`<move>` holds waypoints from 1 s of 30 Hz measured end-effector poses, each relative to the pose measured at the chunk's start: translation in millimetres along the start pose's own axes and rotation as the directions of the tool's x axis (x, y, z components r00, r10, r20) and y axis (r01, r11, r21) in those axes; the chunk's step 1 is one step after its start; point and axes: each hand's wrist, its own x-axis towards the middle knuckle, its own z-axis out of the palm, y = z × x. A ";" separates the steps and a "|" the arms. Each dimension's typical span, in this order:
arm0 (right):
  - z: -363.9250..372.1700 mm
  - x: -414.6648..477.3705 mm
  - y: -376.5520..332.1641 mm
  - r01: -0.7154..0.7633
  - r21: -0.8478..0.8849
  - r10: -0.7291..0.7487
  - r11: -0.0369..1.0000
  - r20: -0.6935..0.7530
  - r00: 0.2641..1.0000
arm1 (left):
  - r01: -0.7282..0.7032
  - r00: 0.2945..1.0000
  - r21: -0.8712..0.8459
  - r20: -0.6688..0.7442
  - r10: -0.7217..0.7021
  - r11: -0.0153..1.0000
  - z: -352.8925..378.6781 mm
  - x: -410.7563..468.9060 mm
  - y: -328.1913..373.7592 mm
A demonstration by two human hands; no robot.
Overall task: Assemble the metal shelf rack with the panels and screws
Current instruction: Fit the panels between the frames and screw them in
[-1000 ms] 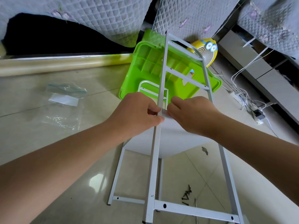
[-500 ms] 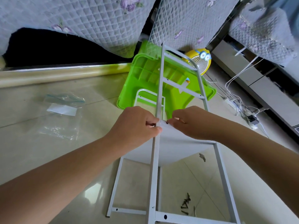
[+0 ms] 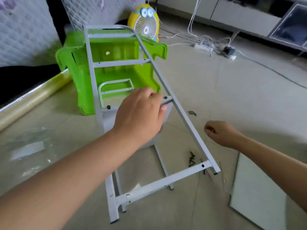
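Two hands are showing over the tiled floor (image 3: 232,90), and only one of them is doing any holding. The left hand (image 3: 141,117) is gripping the white metal side frame (image 3: 157,182) at its middle crossbar, fingers curled over the bar close to the right-hand rail. The frame is leaning away from the person, its feet resting on the floor and its top reaching over a green plastic tub (image 3: 116,50). A pale shelf panel (image 3: 107,121) is sitting just under that crossbar, mostly hidden by the hand.

The right hand (image 3: 221,133) is hovering off to the right of the frame, touching none of it. Its fingers are curled inward, and I cannot tell whether anything is pinched in them. A small heap of dark screws (image 3: 191,159) is lying on the floor beside the frame's lower end, and a spare panel (image 3: 259,193) is lying flat at the near right. A yellow fan (image 3: 146,25) is standing behind the tub.
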 end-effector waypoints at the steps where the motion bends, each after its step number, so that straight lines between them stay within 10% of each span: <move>1: 18.2 -2.0 20.6 -0.044 -0.039 0.047 0.998 0.087 0.995 | -0.039 0.998 -0.008 0.041 0.039 0.999 7.4 10.3 9.3; 8: 128.8 -30.1 99.1 -0.190 -0.157 0.234 0.969 0.339 0.911 | -0.312 0.915 0.063 0.287 0.282 0.948 54.4 55.4 34.5; 22: 171.5 -35.8 96.2 -0.449 0.142 0.428 0.882 0.159 0.890 | -0.249 0.947 0.085 0.232 0.224 0.965 73.1 48.6 20.8; 30: 46.7 -9.0 21.0 0.017 0.498 0.108 0.867 -0.221 0.969 | -0.254 0.934 -0.122 0.226 0.276 0.960 40.7 47.6 10.9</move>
